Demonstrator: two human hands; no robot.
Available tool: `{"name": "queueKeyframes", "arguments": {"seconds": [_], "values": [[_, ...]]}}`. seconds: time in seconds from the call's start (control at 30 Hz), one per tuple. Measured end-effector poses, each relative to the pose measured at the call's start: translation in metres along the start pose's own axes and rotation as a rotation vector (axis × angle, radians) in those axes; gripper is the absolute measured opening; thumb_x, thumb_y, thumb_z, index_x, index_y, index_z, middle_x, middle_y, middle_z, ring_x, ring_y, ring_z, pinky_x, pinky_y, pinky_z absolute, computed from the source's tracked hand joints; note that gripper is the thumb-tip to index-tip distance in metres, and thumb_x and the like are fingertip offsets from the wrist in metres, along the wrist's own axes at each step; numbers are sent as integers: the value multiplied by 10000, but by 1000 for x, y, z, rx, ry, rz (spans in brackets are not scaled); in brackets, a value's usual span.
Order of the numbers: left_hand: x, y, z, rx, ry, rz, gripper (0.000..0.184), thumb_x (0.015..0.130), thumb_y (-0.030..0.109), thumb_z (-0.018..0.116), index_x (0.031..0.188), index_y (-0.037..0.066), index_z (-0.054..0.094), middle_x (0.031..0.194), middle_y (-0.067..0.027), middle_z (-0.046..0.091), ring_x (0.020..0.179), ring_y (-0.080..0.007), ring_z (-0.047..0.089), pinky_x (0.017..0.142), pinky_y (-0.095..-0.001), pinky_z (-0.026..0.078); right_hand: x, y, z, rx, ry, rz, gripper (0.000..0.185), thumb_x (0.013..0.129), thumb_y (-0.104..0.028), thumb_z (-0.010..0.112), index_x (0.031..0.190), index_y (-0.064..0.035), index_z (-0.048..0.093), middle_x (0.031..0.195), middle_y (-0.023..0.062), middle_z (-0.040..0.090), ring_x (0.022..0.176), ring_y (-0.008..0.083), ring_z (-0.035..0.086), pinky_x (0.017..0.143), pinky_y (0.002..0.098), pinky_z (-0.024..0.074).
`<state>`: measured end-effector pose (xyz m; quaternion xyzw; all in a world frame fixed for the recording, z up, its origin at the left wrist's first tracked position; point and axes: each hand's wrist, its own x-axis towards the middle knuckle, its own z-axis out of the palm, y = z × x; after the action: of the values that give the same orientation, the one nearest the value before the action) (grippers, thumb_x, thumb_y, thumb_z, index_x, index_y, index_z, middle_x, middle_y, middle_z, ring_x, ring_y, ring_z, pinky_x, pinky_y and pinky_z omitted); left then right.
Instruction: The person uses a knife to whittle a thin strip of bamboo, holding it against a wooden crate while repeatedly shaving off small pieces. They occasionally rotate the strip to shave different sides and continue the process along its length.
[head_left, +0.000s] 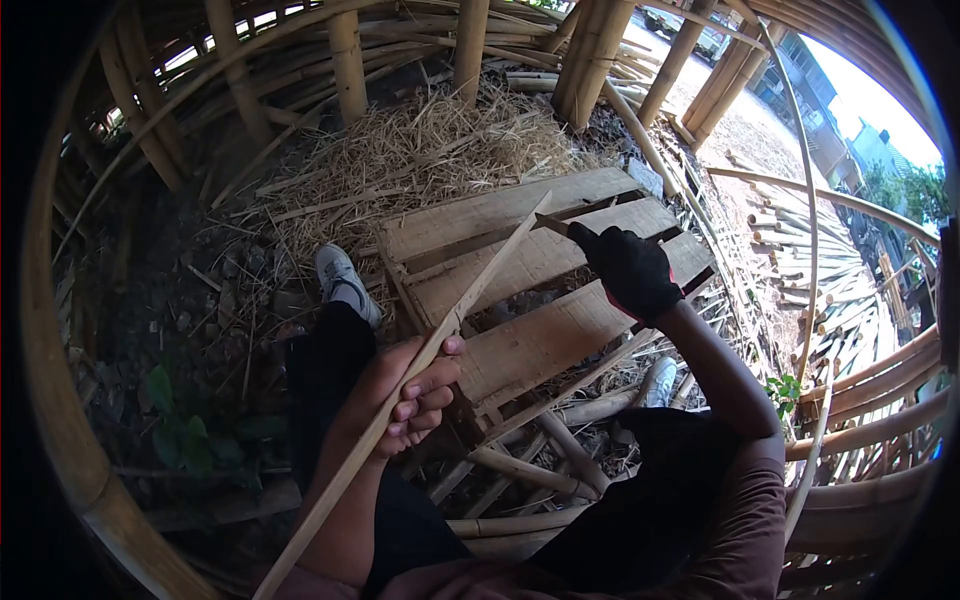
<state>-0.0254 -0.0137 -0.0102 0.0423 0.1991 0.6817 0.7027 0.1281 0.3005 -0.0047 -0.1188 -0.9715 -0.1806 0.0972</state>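
Observation:
My bare left hand [418, 398] is closed around a long, pale bamboo strip [372, 432]. The strip runs diagonally from the bottom edge up to a tapered tip over the pallet. In a black glove, my right hand [630, 270] grips a knife [552, 224], its handle mostly hidden by the fingers. The blade points left, close to the strip's upper end; I cannot tell whether they touch. Below both hands lies a slatted wooden pallet [530, 345], between my two shoes.
A heap of straw-like shavings [430, 160] lies behind the pallet. Upright bamboo posts [470, 50] stand at the back. Cut bamboo poles [840, 290] are piled on the right, and loose poles [535, 470] lie under my legs. A curved bamboo pole [75, 440] borders the left.

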Motion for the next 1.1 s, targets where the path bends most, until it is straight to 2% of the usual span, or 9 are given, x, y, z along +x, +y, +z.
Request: {"name": "queueKeyframes", "arguments": {"seconds": [0.33, 0.5, 0.63, 0.7, 0.8, 0.87, 0.97, 1.03, 1.1], "values": [[-5, 11, -8, -245, -50, 114, 214, 1051, 154, 227, 1090, -7, 362, 558, -15, 417, 344, -86, 425, 257, -191, 312, 16, -15, 13, 169, -273, -206, 551, 905, -138, 505, 1448, -189, 423, 1052, 132, 601, 896, 276, 652, 731, 404, 558], [-4, 10, -4, -209, -44, 115, 197, 1049, 144, 240, 1089, -6, 362, 565, -10, 411, 345, -79, 416, 259, -188, 309, 1, 74, 65, -142, -218, 322, 489, 918, -157, 528, 1403, -203, 483, 942, 117, 638, 770, 299, 660, 661, 418, 534], [-2, 7, -5, -171, -60, 77, 170, 1044, 122, 257, 1088, -5, 361, 566, -2, 408, 347, -68, 410, 269, -173, 308, -4, 39, 29, -89, -214, 66, 550, 941, -123, 455, 1481, -181, 368, 930, 117, 605, 771, 267, 651, 579, 405, 531], [-2, 6, -4, -140, -28, 73, 163, 1042, 112, 256, 1087, -4, 362, 562, 0, 406, 344, -63, 406, 268, -171, 306, -5, 13, 6, 17, -67, -302, 564, 901, -97, 482, 1456, -185, 420, 871, 97, 566, 734, 242, 635, 565, 369, 540], [-3, 6, -5, -94, -7, 73, 170, 1049, 122, 256, 1087, -5, 362, 557, 6, 404, 336, -52, 392, 265, -167, 300, -5, 2, 4, 115, -87, -438, 560, 895, -95, 483, 1442, -207, 444, 842, 88, 541, 705, 240, 627, 568, 362, 541], [-3, 7, -2, -7, 16, 67, 172, 1050, 167, 293, 1065, 23, 386, 559, 32, 390, 342, -27, 362, 267, -157, 275, -7, 11, 5, 7, -225, -299, 540, 914, -115, 475, 1440, -232, 445, 900, 95, 581, 737, 248, 648, 604, 368, 550], [-1, 6, 2, 90, 41, 55, 185, 1050, 220, 342, 1039, 51, 416, 558, 62, 370, 348, 0, 328, 271, -148, 247, -19, 79, 54, -154, -386, 340, 388, 964, -185, 467, 1338, -242, 550, 942, 114, 681, 805, 269, 683, 651, 407, 547], [0, 3, 4, 107, 47, 37, 191, 1050, 229, 353, 1035, 52, 424, 555, 65, 364, 350, 2, 323, 272, -148, 243, -43, 127, 90, -308, -332, 498, 348, 967, -159, 455, 1279, -184, 607, 892, 114, 680, 758, 267, 668, 649, 400, 528], [3, 1, 5, 129, 49, 25, 195, 1049, 237, 363, 1024, 55, 431, 551, 71, 355, 348, 6, 302, 274, -147, 242, -48, 120, 92, -121, 67, 408, 405, 950, -133, 456, 1343, -150, 552, 860, 120, 664, 764, 269, 665, 627, 422, 524]]}}
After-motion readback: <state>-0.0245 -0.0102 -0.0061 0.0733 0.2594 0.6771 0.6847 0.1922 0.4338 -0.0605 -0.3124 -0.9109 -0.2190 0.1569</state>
